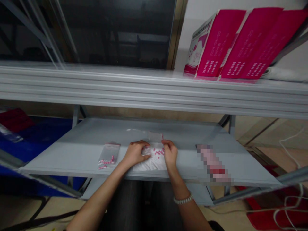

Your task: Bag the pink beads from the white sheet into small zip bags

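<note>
A clear plastic bag [154, 164] lies on the grey shelf board in front of me, with white material in its lower part. Small pink pieces [158, 153] are scattered over the white. My left hand [135, 154] curls its thumb and fingers round a shiny fold of clear plastic at the bag's left side. At the opposite edge, my right hand [170, 154] pinches the bag near its upper corner; its fingertips are partly hidden. Left of my hands lies a small zip bag [109, 154] with several pink pieces in its lower half.
A blurred pink-and-red item [214, 163] rests on the right of the shelf board [79, 144]. Above it runs a metal rail [134, 88], bearing magenta boxes [218, 41] at the right. Blue material [53, 128] is at far left; white cables [286, 205] hang low right.
</note>
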A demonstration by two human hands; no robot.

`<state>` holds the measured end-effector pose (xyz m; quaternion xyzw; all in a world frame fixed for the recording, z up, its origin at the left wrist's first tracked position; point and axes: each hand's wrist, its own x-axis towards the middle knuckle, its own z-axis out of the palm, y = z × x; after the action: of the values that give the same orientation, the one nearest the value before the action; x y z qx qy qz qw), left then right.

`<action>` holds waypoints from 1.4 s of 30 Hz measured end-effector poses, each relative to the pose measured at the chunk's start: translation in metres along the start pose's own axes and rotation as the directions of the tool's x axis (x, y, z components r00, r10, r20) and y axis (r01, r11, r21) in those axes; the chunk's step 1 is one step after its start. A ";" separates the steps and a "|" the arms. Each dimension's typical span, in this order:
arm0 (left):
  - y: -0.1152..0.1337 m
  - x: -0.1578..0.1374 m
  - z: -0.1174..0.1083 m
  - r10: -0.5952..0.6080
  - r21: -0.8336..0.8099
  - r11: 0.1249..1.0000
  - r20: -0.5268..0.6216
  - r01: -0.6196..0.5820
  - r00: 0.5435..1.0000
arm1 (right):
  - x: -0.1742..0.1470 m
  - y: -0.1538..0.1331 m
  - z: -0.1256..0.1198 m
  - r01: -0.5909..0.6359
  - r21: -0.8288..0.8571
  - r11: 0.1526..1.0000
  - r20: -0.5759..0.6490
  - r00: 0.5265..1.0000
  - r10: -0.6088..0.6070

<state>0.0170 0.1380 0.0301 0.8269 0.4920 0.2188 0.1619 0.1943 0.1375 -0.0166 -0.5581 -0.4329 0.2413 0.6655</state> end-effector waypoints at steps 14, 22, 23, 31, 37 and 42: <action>0.012 0.006 0.000 -0.011 0.217 0.976 0.069 -0.004 0.998 | -0.004 0.014 0.009 0.071 -0.205 0.976 0.043 0.997 -0.064; 0.020 0.009 -0.004 -0.013 0.324 0.946 0.101 -0.021 0.995 | -0.006 0.016 0.011 0.106 -0.270 0.957 0.066 0.994 -0.091; 0.022 0.009 -0.005 -0.013 0.338 0.941 0.104 -0.023 0.995 | -0.006 0.015 0.011 0.110 -0.277 0.955 0.070 0.993 -0.094; 0.028 0.013 -0.006 -0.014 0.414 0.910 0.113 -0.035 0.993 | -0.006 0.016 0.012 0.145 -0.329 0.933 0.107 0.988 -0.115; 0.030 0.013 -0.007 -0.019 0.446 0.894 0.120 -0.037 0.993 | -0.008 0.018 0.013 0.170 -0.361 0.917 0.129 0.983 -0.132; 0.035 0.013 -0.009 -0.007 0.471 0.881 0.122 -0.052 0.992 | -0.010 0.018 0.013 0.198 -0.395 0.897 0.159 0.976 -0.145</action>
<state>0.0442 0.1339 0.0576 0.8588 0.5102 0.0437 -0.0180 0.1809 0.1412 -0.0367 -0.6280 -0.5623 0.1205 0.5243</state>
